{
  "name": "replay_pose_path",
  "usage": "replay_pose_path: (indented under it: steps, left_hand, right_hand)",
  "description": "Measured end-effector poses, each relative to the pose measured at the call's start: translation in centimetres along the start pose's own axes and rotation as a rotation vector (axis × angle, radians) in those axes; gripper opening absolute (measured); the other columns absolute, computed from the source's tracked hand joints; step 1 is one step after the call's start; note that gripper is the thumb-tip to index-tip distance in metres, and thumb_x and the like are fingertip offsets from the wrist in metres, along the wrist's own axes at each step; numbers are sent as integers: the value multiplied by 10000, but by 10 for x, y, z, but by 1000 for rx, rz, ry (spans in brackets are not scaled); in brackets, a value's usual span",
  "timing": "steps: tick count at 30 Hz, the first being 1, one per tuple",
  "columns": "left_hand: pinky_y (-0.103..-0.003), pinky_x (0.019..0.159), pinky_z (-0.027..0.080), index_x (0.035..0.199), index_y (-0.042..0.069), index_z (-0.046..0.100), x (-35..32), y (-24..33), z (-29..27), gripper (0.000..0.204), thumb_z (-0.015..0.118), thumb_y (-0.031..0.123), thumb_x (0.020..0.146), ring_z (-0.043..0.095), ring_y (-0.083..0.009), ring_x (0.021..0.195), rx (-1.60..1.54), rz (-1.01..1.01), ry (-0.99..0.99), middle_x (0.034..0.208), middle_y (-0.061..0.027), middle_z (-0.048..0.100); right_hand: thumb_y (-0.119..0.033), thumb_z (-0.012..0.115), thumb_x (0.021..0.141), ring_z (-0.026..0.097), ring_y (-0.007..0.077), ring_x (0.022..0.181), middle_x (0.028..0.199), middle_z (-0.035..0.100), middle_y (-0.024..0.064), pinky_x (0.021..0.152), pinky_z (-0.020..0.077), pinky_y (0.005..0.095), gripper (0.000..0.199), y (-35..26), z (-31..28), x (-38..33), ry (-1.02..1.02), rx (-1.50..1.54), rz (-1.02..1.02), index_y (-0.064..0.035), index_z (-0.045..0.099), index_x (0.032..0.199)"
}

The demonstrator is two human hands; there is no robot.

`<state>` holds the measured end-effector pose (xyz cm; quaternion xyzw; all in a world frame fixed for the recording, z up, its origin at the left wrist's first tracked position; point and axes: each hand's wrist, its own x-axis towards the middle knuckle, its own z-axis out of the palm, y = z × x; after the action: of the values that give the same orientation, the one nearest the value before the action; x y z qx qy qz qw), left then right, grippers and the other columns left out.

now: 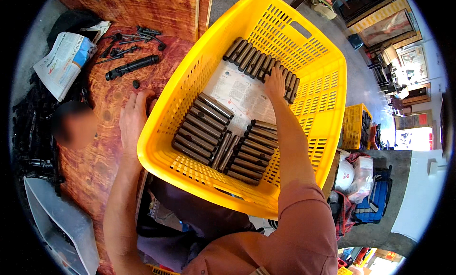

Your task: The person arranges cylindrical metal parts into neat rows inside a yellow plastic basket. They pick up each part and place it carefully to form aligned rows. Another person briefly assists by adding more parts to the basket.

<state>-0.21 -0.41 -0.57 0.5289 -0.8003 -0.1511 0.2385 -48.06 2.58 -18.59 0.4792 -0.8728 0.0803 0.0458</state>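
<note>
- Right hand reaching deep into yellow slotted basket, centre of frame; fingers pressed together on the far row of dark metal tubes, upper centre. Whether actually pinching one tube: cannot tell, fingertips hidden among the tubes.
- Left hand outside the basket, left of centre, flat and spread against the basket's left wall on the wooden bench; holding nothing, seemingly steadying.
- Step in hand, as a judgement: laying or straightening tubes in the far row, side by side.
- Two more blocks of tubes lying lower centre in the basket, packed tight, a few tubes set crosswise between them.
- Printed paper sheet lining the basket floor, bare patch showing mid-basket between the rows.
- Next move probably calling for a straight lift up and back over the near blocks, without knocking them.
- Open room: bare paper patch mid-basket; right part of basket floor past the rows.
- Edges: high slotted walls all round, near rim overhanging the bench edge toward the lap, lower centre.
- Upper left of frame: loose black metal parts and folded newspaper on the bench, well apart from both hands.
- Right of frame: second yellow crate on the floor, bags below it.
</note>
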Motion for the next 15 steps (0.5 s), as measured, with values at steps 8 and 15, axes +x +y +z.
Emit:
replay_pose_path:
  steps: [8,15]
  left_hand:
    - [-461,817,454,1143,122,611,-2,-1,0,227,626,235,946,605,-391,951,21,15,28,1002,-154,627]
    - [-472,810,462,1141,113,608,-1,-3,1,236,632,237,941,607,-396,948,29,-15,6,1008,-160,630]
  right_hand:
    - [-556,445,999,134,335,1542,1648,190,214,1247,100,453,848,-16,18,-14,-13,1,26,41,228,1561]
    - [-512,528,986,166,352,1529,1639,216,208,1240,107,494,811,-37,6,-19,49,-9,-69,-1,264,1557]
